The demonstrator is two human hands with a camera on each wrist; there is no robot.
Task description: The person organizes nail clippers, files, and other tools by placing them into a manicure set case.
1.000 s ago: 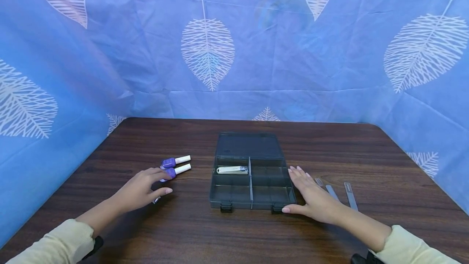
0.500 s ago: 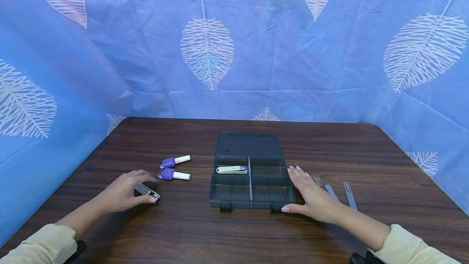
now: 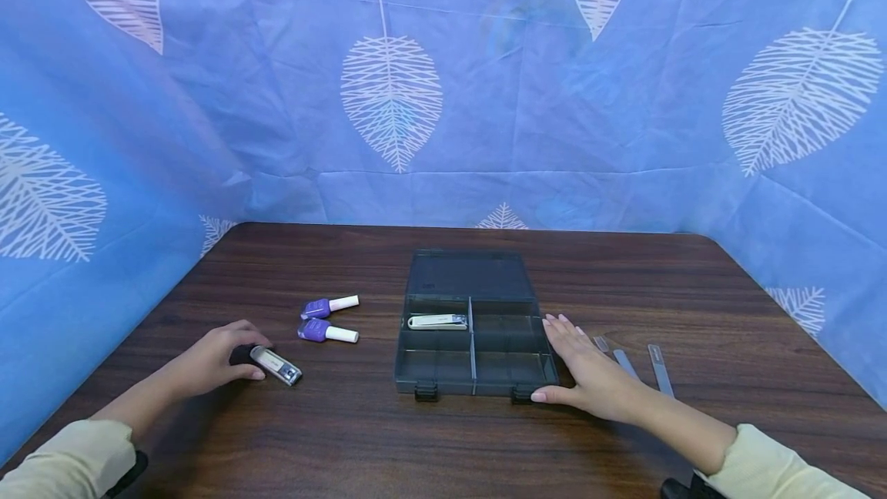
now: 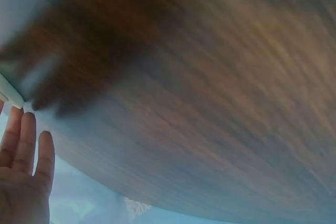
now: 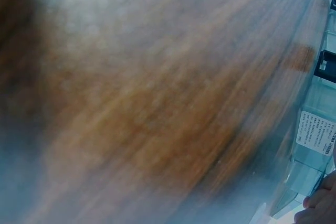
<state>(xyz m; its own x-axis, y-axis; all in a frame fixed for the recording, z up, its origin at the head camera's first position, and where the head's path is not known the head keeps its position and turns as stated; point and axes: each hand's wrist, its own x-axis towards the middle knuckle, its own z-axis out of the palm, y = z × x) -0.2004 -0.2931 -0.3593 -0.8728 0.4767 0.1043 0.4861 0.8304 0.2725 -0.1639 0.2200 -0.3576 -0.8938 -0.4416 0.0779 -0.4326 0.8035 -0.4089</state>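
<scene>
My left hand [image 3: 208, 360] is low over the table's left side, thumb and fingers on either side of the dark end of a nail clipper [image 3: 276, 365]. Its silver cutting end points away from the palm. In the left wrist view, straight fingers [image 4: 26, 145] show near a pale object at the left edge. My right hand [image 3: 596, 376] rests against the right side of a dark see-through divided box [image 3: 515, 354], fingers stretched along its wall and thumb at the front latch. The box's lid stands open. A second, cream nail clipper [image 3: 438, 322] lies in its far left compartment.
Two purple nail polish bottles [image 3: 315, 330] with white caps lie left of the box, beyond the left hand. Flat metal strips [image 3: 661, 370] lie right of the right hand, one partly hidden by it. A blue leaf-print cloth [image 3: 485, 114] surrounds the brown table [image 3: 443, 445].
My left hand has drawn back to the left, off the nail polish bottles and along the silver nail clipper, which now shows more fully. The nearer bottle shifted slightly. The right hand stays put.
</scene>
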